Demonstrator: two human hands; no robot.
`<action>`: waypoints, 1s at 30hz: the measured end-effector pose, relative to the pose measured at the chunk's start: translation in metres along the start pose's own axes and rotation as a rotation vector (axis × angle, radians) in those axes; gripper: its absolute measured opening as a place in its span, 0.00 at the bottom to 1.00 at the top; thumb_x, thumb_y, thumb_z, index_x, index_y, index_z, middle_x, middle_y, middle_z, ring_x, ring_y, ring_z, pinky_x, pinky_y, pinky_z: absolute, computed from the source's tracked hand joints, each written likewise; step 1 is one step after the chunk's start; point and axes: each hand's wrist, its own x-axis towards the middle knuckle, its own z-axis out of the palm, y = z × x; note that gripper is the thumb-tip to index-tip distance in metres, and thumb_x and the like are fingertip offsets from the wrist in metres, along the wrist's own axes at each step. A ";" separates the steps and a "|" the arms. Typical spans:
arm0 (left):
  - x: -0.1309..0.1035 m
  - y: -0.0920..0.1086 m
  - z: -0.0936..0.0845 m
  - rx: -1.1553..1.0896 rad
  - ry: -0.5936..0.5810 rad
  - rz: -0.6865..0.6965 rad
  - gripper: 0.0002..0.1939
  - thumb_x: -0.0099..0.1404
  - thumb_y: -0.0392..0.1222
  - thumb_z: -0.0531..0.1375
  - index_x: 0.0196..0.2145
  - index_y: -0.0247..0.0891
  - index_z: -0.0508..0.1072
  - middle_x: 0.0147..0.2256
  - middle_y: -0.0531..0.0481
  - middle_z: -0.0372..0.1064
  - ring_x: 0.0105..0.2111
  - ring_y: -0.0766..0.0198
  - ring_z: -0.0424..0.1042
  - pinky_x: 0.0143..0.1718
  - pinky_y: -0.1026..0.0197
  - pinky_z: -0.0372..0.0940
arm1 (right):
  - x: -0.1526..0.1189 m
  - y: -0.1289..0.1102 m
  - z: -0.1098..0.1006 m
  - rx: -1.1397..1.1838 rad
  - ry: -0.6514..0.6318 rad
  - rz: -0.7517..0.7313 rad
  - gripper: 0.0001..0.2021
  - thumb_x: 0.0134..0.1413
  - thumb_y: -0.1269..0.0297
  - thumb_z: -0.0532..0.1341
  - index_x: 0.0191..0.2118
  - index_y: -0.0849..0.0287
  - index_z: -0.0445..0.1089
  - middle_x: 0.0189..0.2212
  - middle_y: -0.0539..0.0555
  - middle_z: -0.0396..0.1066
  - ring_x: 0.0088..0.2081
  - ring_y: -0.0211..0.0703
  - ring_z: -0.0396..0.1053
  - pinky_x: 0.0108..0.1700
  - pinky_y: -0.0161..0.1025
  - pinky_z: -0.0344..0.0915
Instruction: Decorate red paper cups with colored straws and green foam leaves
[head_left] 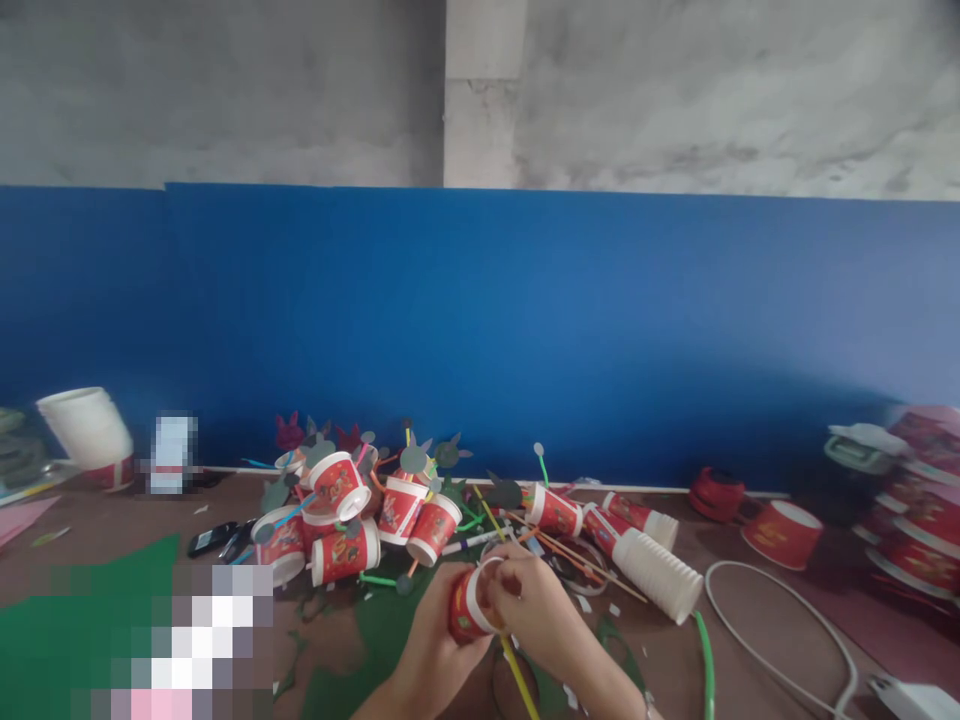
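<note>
My left hand (pixel 439 640) is wrapped around a red paper cup (pixel 466 608) with a white rim, its mouth tilted toward my right hand. The fingers of my right hand (pixel 529 595) are curled together at the cup's mouth, partly inside it; what they pinch is hidden. A yellow straw (pixel 519 680) runs beneath my hands toward the front edge of the view, and whether it touches the cup I cannot tell. Just beyond lies a pile of red paper cups (pixel 346 550), several with coloured straws and dark paper animal heads (pixel 415 456) attached.
Nested paper cups (pixel 660 575) lie to the right, near loose orange straws (pixel 577 548). Farther right are a white cable (pixel 795 583), a red cup (pixel 784 533) and a red tape roll (pixel 716 493). Green paper (pixel 112 590) covers the left; a blue wall panel (pixel 480 330) stands behind.
</note>
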 end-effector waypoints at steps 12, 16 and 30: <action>-0.002 -0.001 -0.002 0.017 -0.004 0.020 0.20 0.53 0.29 0.60 0.44 0.39 0.65 0.39 0.47 0.69 0.39 0.58 0.71 0.41 0.58 0.65 | -0.007 -0.007 0.002 -0.231 0.121 -0.043 0.12 0.45 0.76 0.53 0.19 0.58 0.68 0.30 0.52 0.72 0.32 0.41 0.67 0.35 0.36 0.55; -0.002 0.001 -0.001 0.067 -0.023 0.035 0.19 0.53 0.28 0.60 0.43 0.38 0.66 0.38 0.47 0.69 0.38 0.58 0.70 0.41 0.58 0.65 | -0.008 -0.006 0.000 -0.307 0.091 -0.037 0.12 0.41 0.78 0.52 0.19 0.58 0.69 0.41 0.53 0.73 0.40 0.45 0.68 0.41 0.39 0.53; -0.003 -0.002 0.000 0.064 0.016 0.037 0.20 0.52 0.27 0.60 0.43 0.38 0.66 0.38 0.47 0.70 0.38 0.58 0.71 0.41 0.58 0.66 | -0.006 -0.007 -0.001 -0.324 0.131 0.004 0.10 0.42 0.74 0.56 0.19 0.56 0.71 0.39 0.52 0.74 0.41 0.47 0.67 0.41 0.41 0.52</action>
